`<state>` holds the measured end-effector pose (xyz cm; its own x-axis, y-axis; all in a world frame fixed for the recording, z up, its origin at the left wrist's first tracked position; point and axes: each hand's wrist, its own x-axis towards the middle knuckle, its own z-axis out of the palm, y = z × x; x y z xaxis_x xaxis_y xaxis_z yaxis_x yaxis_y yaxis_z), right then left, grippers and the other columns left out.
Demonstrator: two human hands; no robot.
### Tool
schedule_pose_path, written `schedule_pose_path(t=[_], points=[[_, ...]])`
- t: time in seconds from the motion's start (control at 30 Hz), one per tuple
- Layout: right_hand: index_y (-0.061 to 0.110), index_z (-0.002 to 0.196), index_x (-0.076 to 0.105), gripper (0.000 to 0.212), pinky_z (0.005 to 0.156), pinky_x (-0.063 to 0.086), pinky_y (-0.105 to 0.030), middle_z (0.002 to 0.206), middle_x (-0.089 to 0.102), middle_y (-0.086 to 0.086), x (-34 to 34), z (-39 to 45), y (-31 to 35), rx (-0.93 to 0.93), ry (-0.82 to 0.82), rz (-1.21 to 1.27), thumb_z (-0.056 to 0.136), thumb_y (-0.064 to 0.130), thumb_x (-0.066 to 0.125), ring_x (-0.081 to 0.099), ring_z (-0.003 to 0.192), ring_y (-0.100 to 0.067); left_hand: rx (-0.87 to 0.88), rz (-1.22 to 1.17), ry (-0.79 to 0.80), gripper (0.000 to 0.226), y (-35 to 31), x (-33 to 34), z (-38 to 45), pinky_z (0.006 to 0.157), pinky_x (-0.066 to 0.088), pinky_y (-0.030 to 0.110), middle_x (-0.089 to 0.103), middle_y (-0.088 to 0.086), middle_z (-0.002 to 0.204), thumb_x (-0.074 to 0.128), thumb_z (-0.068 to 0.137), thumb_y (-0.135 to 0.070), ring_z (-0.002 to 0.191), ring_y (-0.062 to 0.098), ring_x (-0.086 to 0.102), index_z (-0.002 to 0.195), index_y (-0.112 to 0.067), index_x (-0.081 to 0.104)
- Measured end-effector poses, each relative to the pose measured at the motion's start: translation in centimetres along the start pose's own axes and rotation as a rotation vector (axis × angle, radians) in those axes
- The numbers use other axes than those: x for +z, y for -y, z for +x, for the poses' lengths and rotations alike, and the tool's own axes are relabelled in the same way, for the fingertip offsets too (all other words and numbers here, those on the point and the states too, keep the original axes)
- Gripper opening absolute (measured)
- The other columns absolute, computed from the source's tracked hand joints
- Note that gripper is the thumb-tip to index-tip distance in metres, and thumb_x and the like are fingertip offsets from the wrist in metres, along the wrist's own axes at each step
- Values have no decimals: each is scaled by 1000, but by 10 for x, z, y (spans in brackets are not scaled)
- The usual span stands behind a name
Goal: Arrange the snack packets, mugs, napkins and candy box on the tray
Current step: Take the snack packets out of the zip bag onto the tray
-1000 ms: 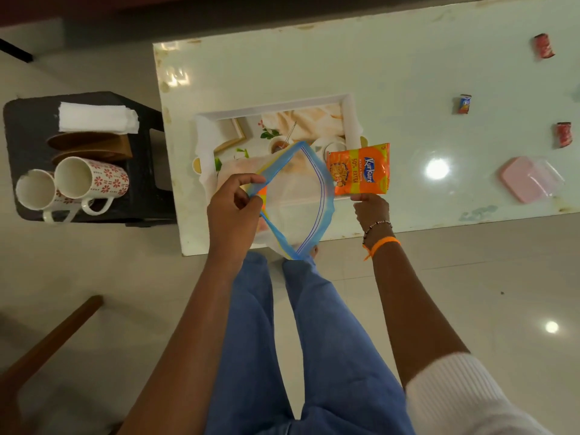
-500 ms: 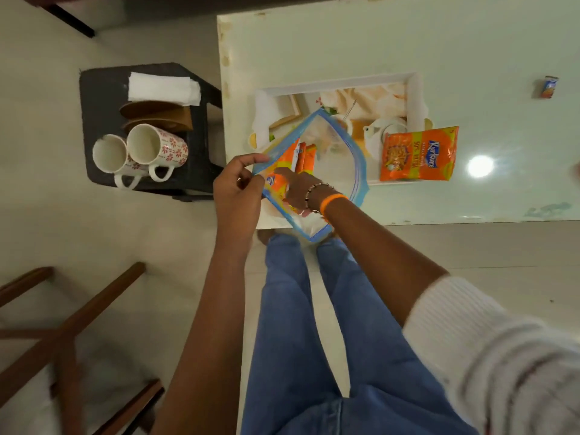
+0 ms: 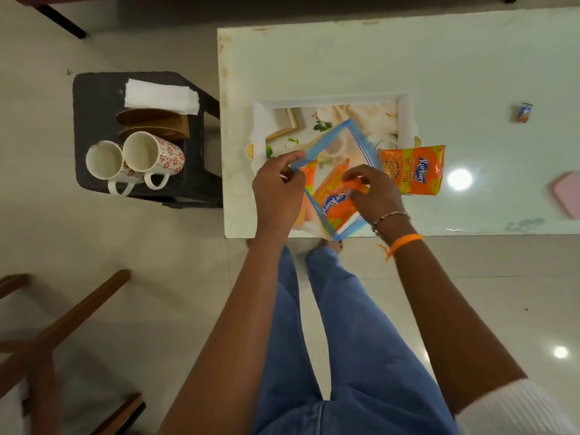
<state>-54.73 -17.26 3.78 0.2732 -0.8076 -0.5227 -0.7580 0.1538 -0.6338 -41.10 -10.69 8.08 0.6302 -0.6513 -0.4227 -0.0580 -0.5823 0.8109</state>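
Orange packet [image 3: 411, 169] lies beside tray [image 3: 405, 117], mugs [image 3: 138, 161] apart.

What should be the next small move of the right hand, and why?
Probably the right hand should draw the orange snack packet it pinches out of the zip bag and lay it on the tray. The left hand holds the bag's mouth open, one packet already lies at the tray's right edge, and more packets remain inside the bag.
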Motion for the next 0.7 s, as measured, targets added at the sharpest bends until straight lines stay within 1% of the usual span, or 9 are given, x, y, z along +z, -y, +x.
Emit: schedule_pose_path(t=[0.07, 0.13, 0.17, 0.27, 0.3, 0.4, 0.57, 0.6, 0.7], points=[[8, 110, 67, 31, 92, 48, -34, 119, 65, -15, -22, -1, -10, 70, 98, 10, 83, -3, 55, 58, 110, -30, 12, 32, 43, 34, -4, 8, 4, 69, 49, 21, 65, 17, 99, 51, 83, 2, 69, 6, 52, 111, -8, 67], [7, 115, 65, 33, 97, 49, -40, 123, 63, -15, -40, -3, -17, 83, 123, 51, 86, -4, 53, 57, 113, -30, 18, 55, 70, 34, -7, 14, 7, 69, 48, 20, 65, 19, 103, 51, 83, 2, 75, 12, 55, 112, -8, 66], [6, 116, 64, 34, 96, 49, -37, 123, 62, -14, -48, -4, -19, 62, 103, 85, 86, -5, 52, 57, 113, -28, 20, 62, 77, 34, -8, 18, 9, 70, 49, 22, 65, 18, 102, 51, 83, 2, 77, 15, 57, 112, -8, 66], [8, 115, 63, 33, 79, 49, -7, 113, 60, -2, -68, -9, -22, -33, -21, 208, 87, -4, 52, 56, 102, -14, 30, 78, 87, 35, -10, 25, 15, 65, 50, 18, 63, 13, 99, 50, 85, 0, 76, 14, 56, 114, -10, 65], [11, 115, 63, 34, 76, 49, -4, 111, 60, 0, -75, -10, -24, -61, -59, 287, 86, -4, 53, 57, 100, -14, 33, 84, 81, 35, -10, 27, 16, 67, 52, 21, 63, 13, 100, 50, 85, 0, 76, 14, 56, 115, -9, 65], [19, 109, 61, 33, 78, 55, -22, 110, 62, -7, -90, -11, -31, -72, -210, 544, 87, -3, 53, 61, 99, -23, 23, 83, 58, 34, -10, 29, 22, 75, 55, 31, 64, 13, 105, 49, 87, 0, 78, 15, 57, 116, -8, 64], [21, 87, 61, 30, 77, 53, -40, 99, 62, -8, -96, 19, -40, 83, -520, 608, 81, -7, 52, 62, 104, -31, 62, 118, 31, 35, -9, 35, 30, 60, 48, 9, 60, 3, 94, 49, 86, 1, 67, 5, 56, 115, -10, 64], [18, 87, 62, 28, 77, 52, -35, 97, 61, -7, -95, 31, -42, 116, -571, 571, 79, -7, 52, 61, 101, -28, 66, 125, 21, 35, -9, 35, 31, 62, 48, 9, 58, 1, 92, 49, 86, 1, 68, 6, 55, 115, -11, 65], [5, 92, 67, 23, 71, 44, -13, 98, 66, -12, -87, 69, -49, 229, -655, 470, 75, -4, 54, 59, 95, -20, 56, 127, 2, 36, -6, 37, 33, 74, 54, 25, 53, -4, 87, 49, 85, 1, 76, 13, 56, 115, -12, 65]])
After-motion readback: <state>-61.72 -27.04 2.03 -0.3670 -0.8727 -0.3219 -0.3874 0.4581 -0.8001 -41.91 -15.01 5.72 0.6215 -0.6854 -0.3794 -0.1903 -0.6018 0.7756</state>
